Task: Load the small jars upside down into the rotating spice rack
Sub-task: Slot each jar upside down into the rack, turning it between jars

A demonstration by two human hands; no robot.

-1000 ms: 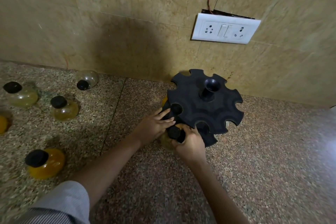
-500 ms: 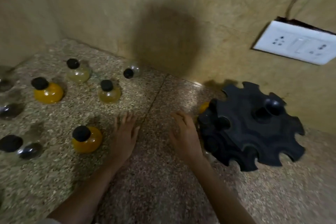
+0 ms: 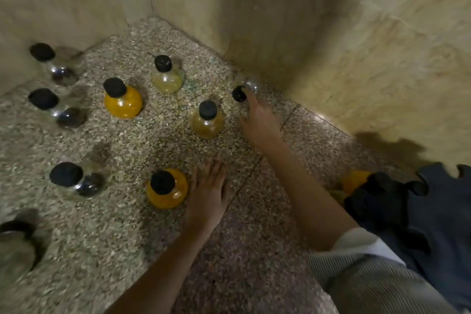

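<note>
Several small round jars with black caps stand on the speckled stone counter (image 3: 142, 237). My left hand (image 3: 207, 191) lies flat and open, its thumb side against an orange jar (image 3: 167, 188). My right hand (image 3: 258, 120) stretches to a clear jar (image 3: 246, 86) lying on its side near the wall, fingertips touching its cap, not closed around it. An amber jar (image 3: 207, 120) stands just left of that hand. The black notched spice rack (image 3: 413, 201) sits at the right edge, partly behind my right arm, with an orange jar (image 3: 354, 178) held in it.
Further left stand another orange jar (image 3: 123, 99), a pale yellow jar (image 3: 168, 76) and three dark-filled jars (image 3: 58, 109). A blurred jar (image 3: 15, 250) is at the bottom left. Tiled walls (image 3: 331, 46) meet in a corner behind the jars.
Both hands have left the rack. The view swung left over the loose jars. My right hand reached out to the lying clear jar; my left hand settled beside the near orange jar.
</note>
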